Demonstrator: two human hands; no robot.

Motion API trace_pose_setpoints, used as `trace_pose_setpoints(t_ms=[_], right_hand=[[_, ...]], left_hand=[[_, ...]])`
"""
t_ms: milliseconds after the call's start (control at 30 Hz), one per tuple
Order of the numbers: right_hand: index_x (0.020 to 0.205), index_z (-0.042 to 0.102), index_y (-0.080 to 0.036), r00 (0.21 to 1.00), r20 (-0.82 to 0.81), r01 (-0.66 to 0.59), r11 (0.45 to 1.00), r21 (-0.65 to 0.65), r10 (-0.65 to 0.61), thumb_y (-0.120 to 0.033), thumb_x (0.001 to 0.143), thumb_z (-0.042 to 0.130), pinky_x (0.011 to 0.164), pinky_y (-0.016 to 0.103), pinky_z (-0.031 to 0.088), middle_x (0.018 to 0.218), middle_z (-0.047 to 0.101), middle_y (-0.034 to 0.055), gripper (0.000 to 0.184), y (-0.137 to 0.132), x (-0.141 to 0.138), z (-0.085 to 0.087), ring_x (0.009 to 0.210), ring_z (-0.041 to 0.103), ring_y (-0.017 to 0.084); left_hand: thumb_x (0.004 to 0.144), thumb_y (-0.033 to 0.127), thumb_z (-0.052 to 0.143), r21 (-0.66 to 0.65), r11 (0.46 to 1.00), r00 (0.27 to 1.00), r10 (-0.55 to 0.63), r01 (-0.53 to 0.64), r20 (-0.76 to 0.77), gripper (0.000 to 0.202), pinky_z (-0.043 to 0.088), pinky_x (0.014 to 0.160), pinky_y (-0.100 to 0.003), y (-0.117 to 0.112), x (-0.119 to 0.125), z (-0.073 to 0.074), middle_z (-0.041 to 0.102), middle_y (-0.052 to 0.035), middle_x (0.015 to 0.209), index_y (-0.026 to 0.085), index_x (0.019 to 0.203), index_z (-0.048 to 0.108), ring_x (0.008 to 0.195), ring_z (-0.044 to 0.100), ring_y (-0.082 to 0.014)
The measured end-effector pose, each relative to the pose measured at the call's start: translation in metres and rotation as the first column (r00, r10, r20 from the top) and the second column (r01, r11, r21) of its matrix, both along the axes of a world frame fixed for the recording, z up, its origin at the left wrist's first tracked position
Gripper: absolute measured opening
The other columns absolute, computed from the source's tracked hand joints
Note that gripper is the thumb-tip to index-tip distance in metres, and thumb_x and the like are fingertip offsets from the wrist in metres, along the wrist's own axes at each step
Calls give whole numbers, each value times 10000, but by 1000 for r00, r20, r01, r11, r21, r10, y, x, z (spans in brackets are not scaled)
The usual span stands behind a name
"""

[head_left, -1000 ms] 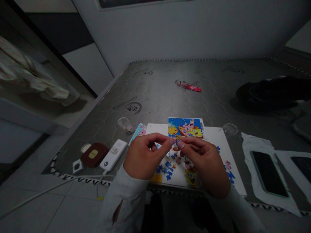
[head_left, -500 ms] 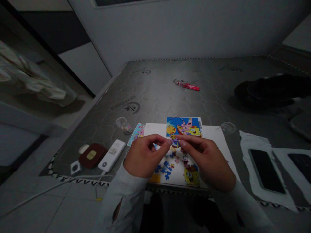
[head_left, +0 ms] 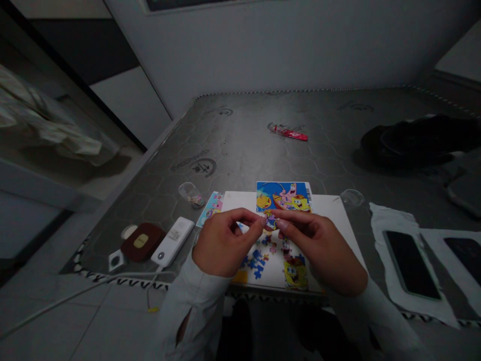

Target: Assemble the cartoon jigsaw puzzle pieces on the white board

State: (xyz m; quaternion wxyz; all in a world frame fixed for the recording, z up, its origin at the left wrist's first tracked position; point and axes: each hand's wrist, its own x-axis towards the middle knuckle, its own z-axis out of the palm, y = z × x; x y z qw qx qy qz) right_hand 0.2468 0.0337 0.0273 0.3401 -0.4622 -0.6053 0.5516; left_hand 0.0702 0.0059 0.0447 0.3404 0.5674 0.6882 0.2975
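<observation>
My left hand [head_left: 225, 244] and my right hand [head_left: 319, 253] meet above a white puzzle board [head_left: 330, 213], their fingertips pinching together just below a printed cartoon picture card [head_left: 283, 196]. A small jigsaw piece [head_left: 269, 223] appears to sit between the fingertips, mostly hidden. Loose blue and yellow jigsaw pieces [head_left: 257, 261] lie on the board under my hands. A pink card [head_left: 211, 209] pokes out past the board's left side.
The board rests on a grey quilted mattress [head_left: 240, 150]. Left of it lie a white power bank [head_left: 173, 241] and a brown case [head_left: 142, 242]. Right, a phone [head_left: 411, 264] lies on white cloth. A clear lid [head_left: 191, 195] and a red tube [head_left: 288, 133] lie nearby.
My fingertips stay together above the board, and my right hand has shifted slightly. The whole scene has shifted slightly in view as my head moved.
</observation>
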Motion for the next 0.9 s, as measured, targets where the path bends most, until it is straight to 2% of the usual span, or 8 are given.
trace_pose_setpoints(t_ms=[100, 167, 333, 467, 600, 767, 900], right_hand=[[1131, 751, -254, 1000, -16, -1, 997, -77, 0, -440, 833, 698, 787, 366, 551, 979, 775, 57, 356, 0, 1, -3, 853, 697, 196], [1160, 738, -252, 1000, -16, -6, 994, -106, 5, -450, 840, 692, 779, 364, 550, 968, 776, 59, 379, 0, 2, -4, 863, 700, 199], [1157, 730, -234, 999, -19, -35, 997, -70, 33, -445, 854, 683, 780, 357, 546, 968, 773, 60, 373, -1, 1, -6, 903, 708, 207], [1196, 690, -216, 999, -25, -23, 998, -53, 22, -446, 865, 673, 783, 348, 535, 851, 760, 33, 404, -2, -1, -6, 883, 703, 200], [1109, 680, -217, 1000, -28, -2, 1000, -19, 2, -440, 872, 673, 801, 347, 528, 828, 742, 18, 326, -3, -1, -7, 850, 698, 188], [1013, 666, -226, 999, -33, 6, 1000, -4, -6, -431, 849, 707, 796, 338, 520, 847, 744, 16, 266, -4, -1, -9, 849, 699, 186], [994, 668, -229, 999, -41, 1, 1000, 4, -1, -421, 842, 718, 806, 332, 523, 855, 748, 15, 250, -3, -2, -10, 863, 702, 184]], left_hand=[[839, 450, 625, 23, 999, 999, -23, 22, 30, 283, 355, 492, -240, 0, 0, -1, 679, 10, 683, 196, 828, 749, 518, 501, -105], [852, 435, 622, 35, 998, 998, -45, 43, 43, 266, 372, 499, -238, 1, 0, -2, 703, 10, 750, 197, 848, 742, 525, 508, -98], [854, 400, 656, 47, 998, 997, -48, 46, 61, 218, 381, 494, -222, 0, 0, -4, 725, 9, 821, 212, 916, 747, 520, 515, -85], [833, 408, 695, 79, 997, 993, -7, -3, 120, 241, 324, 433, -202, 0, 0, -6, 720, 5, 784, 209, 959, 744, 449, 452, -62], [822, 416, 711, 96, 995, 986, 1, -17, 168, 243, 279, 414, -195, -2, 0, -6, 718, 4, 762, 216, 954, 752, 432, 408, -53], [812, 421, 717, 89, 996, 989, 8, -21, 147, 234, 311, 432, -207, -2, -1, -6, 750, -9, 811, 227, 927, 780, 452, 443, -64], [795, 439, 723, 74, 997, 991, 25, -34, 131, 253, 337, 431, -215, -2, 0, -6, 755, -15, 775, 220, 901, 792, 453, 466, -79]])
